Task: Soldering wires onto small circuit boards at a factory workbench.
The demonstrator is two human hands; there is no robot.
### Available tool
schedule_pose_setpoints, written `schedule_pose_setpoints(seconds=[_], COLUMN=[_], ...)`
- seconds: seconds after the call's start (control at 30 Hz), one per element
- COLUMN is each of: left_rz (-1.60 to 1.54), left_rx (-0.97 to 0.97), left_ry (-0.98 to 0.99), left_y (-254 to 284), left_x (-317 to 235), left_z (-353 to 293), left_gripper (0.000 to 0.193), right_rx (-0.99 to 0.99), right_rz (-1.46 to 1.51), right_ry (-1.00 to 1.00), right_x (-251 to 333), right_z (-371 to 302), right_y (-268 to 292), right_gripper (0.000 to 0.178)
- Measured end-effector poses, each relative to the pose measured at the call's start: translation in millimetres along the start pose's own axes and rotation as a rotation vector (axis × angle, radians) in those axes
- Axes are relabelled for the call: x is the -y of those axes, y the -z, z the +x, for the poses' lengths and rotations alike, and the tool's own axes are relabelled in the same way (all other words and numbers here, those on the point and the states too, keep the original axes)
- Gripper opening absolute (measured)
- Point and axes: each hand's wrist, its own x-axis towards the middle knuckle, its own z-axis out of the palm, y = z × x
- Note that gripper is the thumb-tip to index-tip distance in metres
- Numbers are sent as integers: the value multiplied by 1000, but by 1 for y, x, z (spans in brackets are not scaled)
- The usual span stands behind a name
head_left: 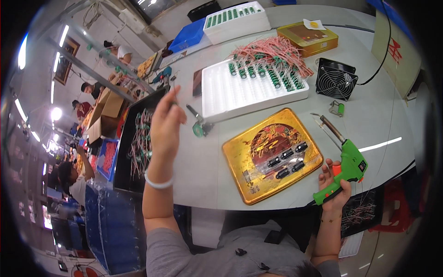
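Note:
My right hand (340,197) is closed round the handle of a green soldering gun (353,161), its metal tip angled up and to the left. My left hand (166,124) is raised at the table's left side. Its fingers are partly spread and slightly blurred, with nothing visible held in them. Between my hands a golden tin lid (240,171) lies on the table, bearing several small black cylindrical parts (287,154). Beyond it sits a white foam tray (221,92) with rows of green components (277,82) on pink wires (272,51).
A black fan (336,79) stands at the right, near a small green-and-metal piece (339,109). A green roll on a dark holder (199,128) lies beside my left hand. Farther back are a golden box (307,39) and another foam tray (237,23). A black bin of wired parts (140,143) sits left.

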Motion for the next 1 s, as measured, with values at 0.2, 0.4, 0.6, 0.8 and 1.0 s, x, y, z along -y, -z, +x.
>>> schedule_pose_setpoints(seconds=[0.2, 0.4, 0.6, 0.8, 1.0], left_rz=[2, -184, -597, -647, -443], left_rx=[30, 352, 535, 450, 574], left_ry=[-31, 48, 430, 405, 378], left_y=[-29, -49, -94, -129, -134], left_x=[-7, 5, 12, 26, 33], left_z=[-102, -141, -176, -204, -212], left_gripper=[29, 19, 15, 14, 16], right_rx=[-32, 110, 85, -32, 0], right_rz=[-47, -106, -391, -714, -730], right_ry=[65, 205, 340, 161, 96], right_x=[0, 21, 38, 13, -2], right_z=[-6, -34, -76, -108, -108], right_y=[2, -26, -60, -85, -88], right_gripper=[53, 54, 55, 60, 60])
